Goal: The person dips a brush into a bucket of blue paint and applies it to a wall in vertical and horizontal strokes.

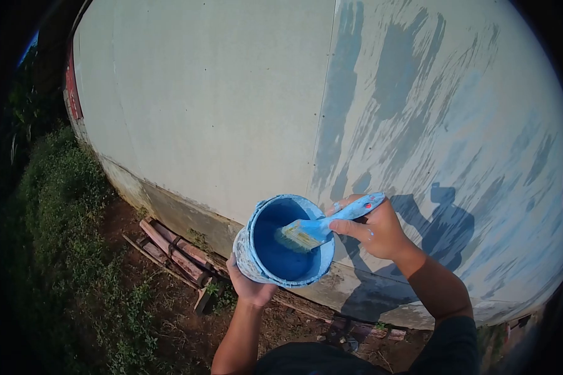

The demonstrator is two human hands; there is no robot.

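Paint made the brush (322, 226) slick, so your right hand (372, 231) closed round its handle while your left hand (250, 287) cupped the light pail (256, 265) from below.

Paintbrush (322, 226) over blue bucket (284, 240), in hands (375, 230)

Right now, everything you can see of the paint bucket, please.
The paint bucket is small and round, looks like plastic, pale with blue smears and drips outside and solid blue inside. It is tilted, mouth toward the camera. The left hand cups it from below; the right hand holds a blue-handled brush whose bristles dip into the mouth. It hangs in front of a partly painted wall. No handle is visible.
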